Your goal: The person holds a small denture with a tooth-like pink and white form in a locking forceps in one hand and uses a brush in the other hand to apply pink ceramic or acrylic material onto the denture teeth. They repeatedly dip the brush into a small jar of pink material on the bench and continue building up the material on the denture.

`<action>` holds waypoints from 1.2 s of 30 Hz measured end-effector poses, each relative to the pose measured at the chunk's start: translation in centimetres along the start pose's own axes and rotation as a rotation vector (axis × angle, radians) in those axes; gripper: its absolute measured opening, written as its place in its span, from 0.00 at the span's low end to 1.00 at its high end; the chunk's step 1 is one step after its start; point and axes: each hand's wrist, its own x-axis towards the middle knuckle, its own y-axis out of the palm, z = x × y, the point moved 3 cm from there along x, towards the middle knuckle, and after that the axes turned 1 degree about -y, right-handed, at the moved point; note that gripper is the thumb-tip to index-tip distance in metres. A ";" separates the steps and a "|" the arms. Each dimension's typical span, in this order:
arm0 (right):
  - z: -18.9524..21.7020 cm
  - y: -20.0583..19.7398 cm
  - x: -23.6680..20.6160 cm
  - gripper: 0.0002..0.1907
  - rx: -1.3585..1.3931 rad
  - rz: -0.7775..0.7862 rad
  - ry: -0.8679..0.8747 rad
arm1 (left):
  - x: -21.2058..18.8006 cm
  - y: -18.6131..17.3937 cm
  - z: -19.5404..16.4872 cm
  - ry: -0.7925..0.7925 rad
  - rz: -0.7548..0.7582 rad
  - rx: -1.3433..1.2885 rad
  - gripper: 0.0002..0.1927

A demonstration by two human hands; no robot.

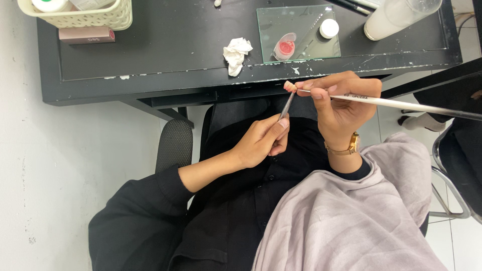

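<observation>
The left hand (261, 143) pinches a thin metal stick (287, 105) with a small pink piece (289, 86) on its top, held up near the front edge of the black table (165, 45). The right hand (341, 108) grips a long white brush (401, 104), its tip touching the pink piece. This looks like the painting step. The next stroke needs a steady, gentle hand. A pink pot (285, 48) sits on the glass plate (311, 50) far behind

Open room is lying over the lap below the black table (150, 55). Up top, a crumpled tissue (236, 54), glass plate (298, 32) and basket (85, 15) are crowding the surface.
</observation>
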 end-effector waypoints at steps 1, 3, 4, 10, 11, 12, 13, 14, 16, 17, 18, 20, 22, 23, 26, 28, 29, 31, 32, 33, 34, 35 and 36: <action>0.0 0.0 0.0 0.14 0.003 -0.001 0.001 | 0.0 0.0 0.0 0.000 0.001 -0.002 0.20; 0.0 0.0 0.0 0.14 0.004 0.003 -0.006 | 0.0 0.0 0.0 -0.003 -0.003 0.005 0.20; -0.1 0.0 0.1 0.14 0.003 0.004 -0.010 | 0.0 -0.1 0.0 -0.005 -0.005 0.008 0.20; -0.1 0.0 0.1 0.13 -0.010 -0.005 -0.015 | 0.0 0.0 0.0 -0.005 -0.002 0.013 0.20; 0.0 0.0 0.0 0.13 -0.007 -0.009 -0.010 | 0.0 0.0 0.0 -0.007 -0.001 0.013 0.20; 0.0 0.0 0.0 0.13 -0.006 -0.010 -0.008 | 0.0 0.0 0.0 -0.009 0.000 0.012 0.20; 0.0 0.0 -0.1 0.13 -0.005 -0.012 -0.005 | 0.0 0.0 0.0 -0.011 0.002 0.011 0.20; 0.0 0.0 -0.1 0.13 -0.007 -0.010 -0.005 | 0.0 0.0 0.0 -0.010 0.002 0.006 0.20; 0.0 0.0 -0.1 0.14 -0.009 -0.010 -0.007 | 0.0 0.0 0.1 -0.009 0.001 -0.004 0.20; -0.1 0.0 -0.1 0.13 -0.009 -0.012 -0.009 | 0.0 0.0 0.1 -0.007 0.002 -0.002 0.20; -0.1 -0.1 -0.1 0.14 -0.013 -0.012 -0.011 | 0.0 0.0 0.1 -0.005 0.002 0.001 0.20; -0.3 -0.1 -0.2 0.14 -0.023 -0.011 -0.017 | 0.0 0.0 0.2 -0.004 0.008 -0.007 0.20; -0.5 -0.2 -0.2 0.14 -0.037 -0.017 -0.019 | 0.1 0.0 0.2 -0.006 0.017 -0.029 0.21; -0.6 -0.3 -0.3 0.14 -0.046 -0.025 -0.017 | 0.1 0.0 0.3 -0.020 0.027 -0.054 0.21; -0.7 -0.5 -0.5 0.14 -0.050 -0.049 0.011 | 0.1 0.0 0.4 -0.059 0.052 -0.119 0.21; -0.7 -0.5 -0.6 0.14 -0.045 -0.063 0.032 | 0.0 0.1 0.4 -0.081 0.061 -0.147 0.21; -0.8 -0.5 -0.7 0.14 -0.042 -0.070 0.038 | 0.0 0.0 0.5 -0.080 0.062 -0.146 0.21; -0.8 -0.5 -0.7 0.14 -0.035 -0.074 0.042 | 0.0 0.0 0.5 -0.079 0.065 -0.146 0.21; -0.8 -0.5 -0.7 0.14 -0.030 -0.071 0.040 | 0.0 0.0 0.5 -0.079 0.065 -0.145 0.21; -0.8 -0.5 -0.6 0.14 -0.026 -0.063 0.037 | 0.0 0.0 0.5 -0.078 0.065 -0.144 0.21; -0.7 -0.4 -0.6 0.15 -0.023 -0.054 0.033 | 0.0 0.0 0.5 -0.077 0.065 -0.144 0.21; -0.7 -0.4 -0.5 0.15 -0.021 -0.039 0.030 | 0.0 0.0 0.5 -0.074 0.064 -0.148 0.21; -0.7 -0.4 -0.5 0.15 -0.023 -0.034 0.031 | 0.0 0.0 0.5 -0.069 0.064 -0.150 0.21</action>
